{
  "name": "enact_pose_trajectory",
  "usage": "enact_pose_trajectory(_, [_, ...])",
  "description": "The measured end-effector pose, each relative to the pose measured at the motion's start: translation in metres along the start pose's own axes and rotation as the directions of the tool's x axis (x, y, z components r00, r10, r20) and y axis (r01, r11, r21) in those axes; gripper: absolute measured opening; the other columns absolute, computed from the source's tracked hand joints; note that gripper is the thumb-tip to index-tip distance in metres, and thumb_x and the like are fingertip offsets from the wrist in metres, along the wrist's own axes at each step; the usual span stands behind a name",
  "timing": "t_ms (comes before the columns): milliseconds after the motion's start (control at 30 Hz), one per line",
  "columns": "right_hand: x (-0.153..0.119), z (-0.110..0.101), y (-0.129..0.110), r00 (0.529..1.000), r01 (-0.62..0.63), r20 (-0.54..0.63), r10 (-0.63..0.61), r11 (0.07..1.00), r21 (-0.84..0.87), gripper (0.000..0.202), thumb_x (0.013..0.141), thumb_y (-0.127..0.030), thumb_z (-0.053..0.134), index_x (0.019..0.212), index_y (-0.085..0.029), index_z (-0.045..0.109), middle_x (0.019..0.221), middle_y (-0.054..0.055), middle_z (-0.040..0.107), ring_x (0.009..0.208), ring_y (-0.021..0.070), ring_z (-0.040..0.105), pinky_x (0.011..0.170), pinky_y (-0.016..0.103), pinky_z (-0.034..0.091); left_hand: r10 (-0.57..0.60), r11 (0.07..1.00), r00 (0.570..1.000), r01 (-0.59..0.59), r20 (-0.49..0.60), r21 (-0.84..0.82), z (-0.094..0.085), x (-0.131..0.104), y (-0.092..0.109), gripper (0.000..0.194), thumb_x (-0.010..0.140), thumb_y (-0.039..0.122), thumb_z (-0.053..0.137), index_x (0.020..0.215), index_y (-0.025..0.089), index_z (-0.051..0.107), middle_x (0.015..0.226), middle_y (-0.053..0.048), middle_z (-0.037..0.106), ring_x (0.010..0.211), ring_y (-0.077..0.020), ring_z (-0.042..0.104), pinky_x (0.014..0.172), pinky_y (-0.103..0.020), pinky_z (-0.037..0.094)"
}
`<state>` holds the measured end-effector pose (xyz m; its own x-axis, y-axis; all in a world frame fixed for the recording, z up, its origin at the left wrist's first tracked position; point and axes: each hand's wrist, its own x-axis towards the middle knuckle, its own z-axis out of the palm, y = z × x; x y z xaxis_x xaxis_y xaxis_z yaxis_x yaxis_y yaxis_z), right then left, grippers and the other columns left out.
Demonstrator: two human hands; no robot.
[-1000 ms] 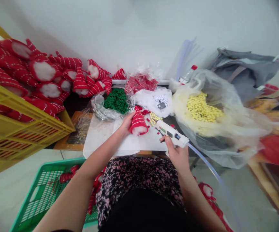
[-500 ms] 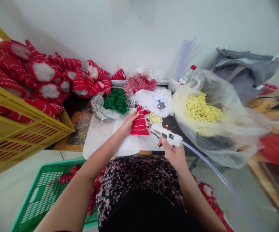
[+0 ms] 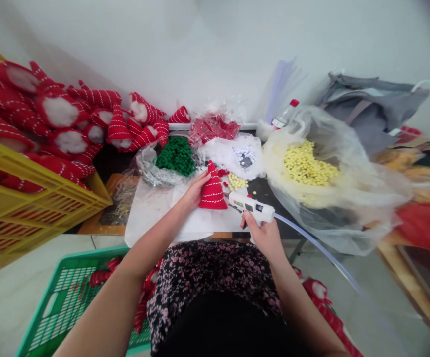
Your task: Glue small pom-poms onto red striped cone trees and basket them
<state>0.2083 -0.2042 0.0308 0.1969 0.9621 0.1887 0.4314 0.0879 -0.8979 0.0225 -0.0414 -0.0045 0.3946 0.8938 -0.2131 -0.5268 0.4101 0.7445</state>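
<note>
Upright over the white paper (image 3: 150, 213) is a red cone-shaped hat (image 3: 214, 191) with white stitched stripes. My left hand (image 3: 197, 187) is closed on its left side. A white glue gun (image 3: 252, 207) is gripped in my right hand (image 3: 263, 233), its nozzle pointing left at the hat's lower right edge; I cannot tell whether it touches. A long clear glue stick (image 3: 311, 238) trails from the back of the gun. Small yellow pompoms (image 3: 237, 182) and a few red pompoms (image 3: 222, 172) lie just behind the hat.
Green pompoms (image 3: 175, 156), a bag of red pieces (image 3: 215, 128), white pompoms (image 3: 245, 156) and a big bag of yellow pompoms (image 3: 307, 163) line the back. Stuffed red cones fill a yellow crate (image 3: 36, 213) at left. A green basket (image 3: 54, 297) stands below; a bottle (image 3: 285, 116) leans behind.
The glue gun's nozzle has come slightly closer to the hat's lower right edge. The whole view has shifted a little; both hands keep their holds.
</note>
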Motion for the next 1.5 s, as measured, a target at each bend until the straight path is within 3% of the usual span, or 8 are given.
enact_pose_trajectory(400, [-0.001, 0.007, 0.015, 1.0, -0.016, -0.004, 0.016, 0.999, -0.033, 0.047, 0.096, -0.055, 0.053, 0.063, -0.022, 0.061, 0.064, 0.005, 0.069, 0.063, 0.0207, 0.066, 0.067, 0.03, 0.055, 0.006, 1.0, 0.999, -0.007, -0.032, -0.015, -0.003, 0.002, -0.002, 0.051, 0.078, 0.031, 0.085, 0.125, 0.021, 0.067, 0.099, -0.004, 0.079, 0.085, -0.0192, 0.076, 0.092, -0.035, 0.059])
enact_pose_trajectory(633, [-0.003, -0.005, 0.017, 0.988, -0.008, -0.155, -0.028, 0.973, -0.231, 0.038, 0.095, -0.056, 0.058, 0.091, -0.021, 0.072, 0.083, 0.011, 0.079, 0.08, 0.0294, 0.075, 0.075, 0.039, 0.06, 0.025, 1.0, 0.998, -0.025, -0.055, -0.001, -0.003, 0.003, -0.002, 0.046, 0.082, 0.03, 0.081, 0.125, 0.022, 0.068, 0.099, -0.004, 0.079, 0.086, -0.0201, 0.075, 0.089, -0.035, 0.059])
enact_pose_trajectory(800, [-0.012, -0.007, -0.002, 0.993, 0.1, -0.028, -0.112, 0.96, -0.262, 0.04, 0.098, -0.055, 0.054, 0.096, -0.021, 0.075, 0.09, 0.012, 0.081, 0.087, 0.03, 0.077, 0.076, 0.037, 0.06, 0.06, 0.996, 0.998, -0.06, -0.002, 0.061, 0.0, 0.002, -0.006, 0.054, 0.079, 0.036, 0.085, 0.128, 0.024, 0.065, 0.1, -0.003, 0.078, 0.085, -0.02, 0.075, 0.089, -0.036, 0.059])
enact_pose_trajectory(967, [-0.018, 0.006, -0.018, 0.977, 0.213, 0.105, -0.186, 0.89, -0.404, 0.04, 0.101, -0.052, 0.052, 0.084, -0.022, 0.072, 0.075, 0.009, 0.076, 0.068, 0.0256, 0.073, 0.066, 0.032, 0.054, 0.114, 0.985, 0.993, -0.118, 0.04, 0.126, 0.004, -0.001, -0.009, 0.053, 0.076, 0.038, 0.087, 0.122, 0.025, 0.065, 0.093, -0.002, 0.075, 0.076, -0.0209, 0.072, 0.083, -0.038, 0.058])
enact_pose_trajectory(1500, [-0.018, 0.019, -0.019, 0.965, 0.253, 0.081, -0.25, 0.802, -0.542, 0.052, 0.106, -0.058, 0.04, 0.082, -0.022, 0.068, 0.068, 0.008, 0.073, 0.064, 0.0233, 0.07, 0.064, 0.03, 0.045, 0.162, 0.968, 0.983, -0.176, 0.089, 0.18, 0.003, 0.0, -0.012, 0.056, 0.076, 0.04, 0.088, 0.124, 0.024, 0.063, 0.099, -0.004, 0.076, 0.084, -0.0225, 0.074, 0.082, -0.036, 0.059])
